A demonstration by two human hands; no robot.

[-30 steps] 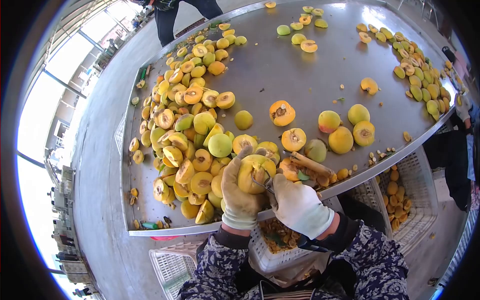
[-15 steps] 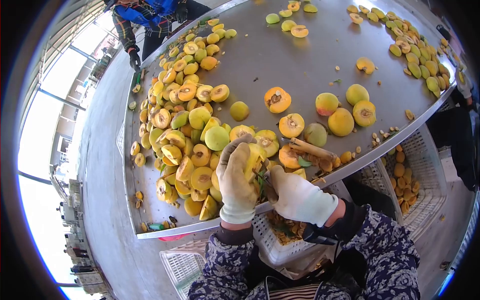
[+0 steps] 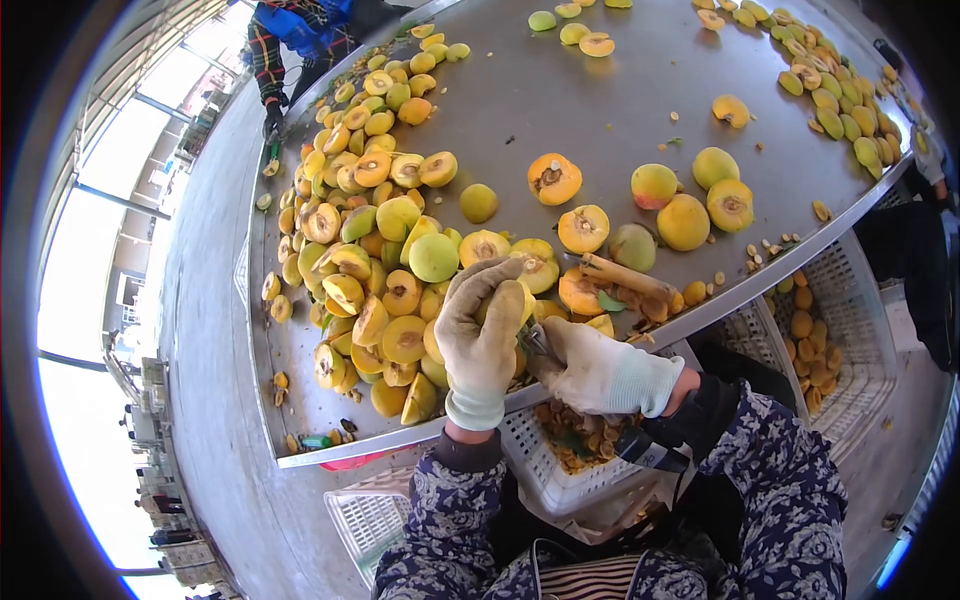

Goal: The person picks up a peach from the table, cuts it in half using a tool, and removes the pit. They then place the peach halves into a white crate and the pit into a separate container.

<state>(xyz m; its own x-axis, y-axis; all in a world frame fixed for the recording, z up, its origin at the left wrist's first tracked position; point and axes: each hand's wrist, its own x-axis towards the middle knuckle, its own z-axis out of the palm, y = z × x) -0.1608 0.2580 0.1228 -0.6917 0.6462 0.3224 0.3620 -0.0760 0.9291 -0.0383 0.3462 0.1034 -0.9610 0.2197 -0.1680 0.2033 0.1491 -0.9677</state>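
My left hand (image 3: 474, 345), in a soiled white glove, has its fingers wrapped round a yellow peach (image 3: 527, 302), mostly hidden behind the glove. Close beside it, my right hand (image 3: 592, 372), also gloved, grips a small metal tool (image 3: 541, 346) whose tip points toward the peach. I cannot make out the tool's exact kind. Left of my hands lies a heap of halved peaches (image 3: 403, 340), many with brown hollows or stones showing. Just beyond my right hand, a wooden stick (image 3: 628, 281) rests beside more peaches on the metal table (image 3: 600, 120).
The table's raised edge (image 3: 690, 328) runs in front of me. Below it stand a white crate (image 3: 545, 490) with scraps and another crate (image 3: 860, 370) holding peach pieces. A second peach heap (image 3: 840, 100) lies far right. A co-worker (image 3: 290, 45) stands at the far left.
My left hand has turned and now covers more of the peach. My right hand has shifted slightly right and down, with the tool still in it.
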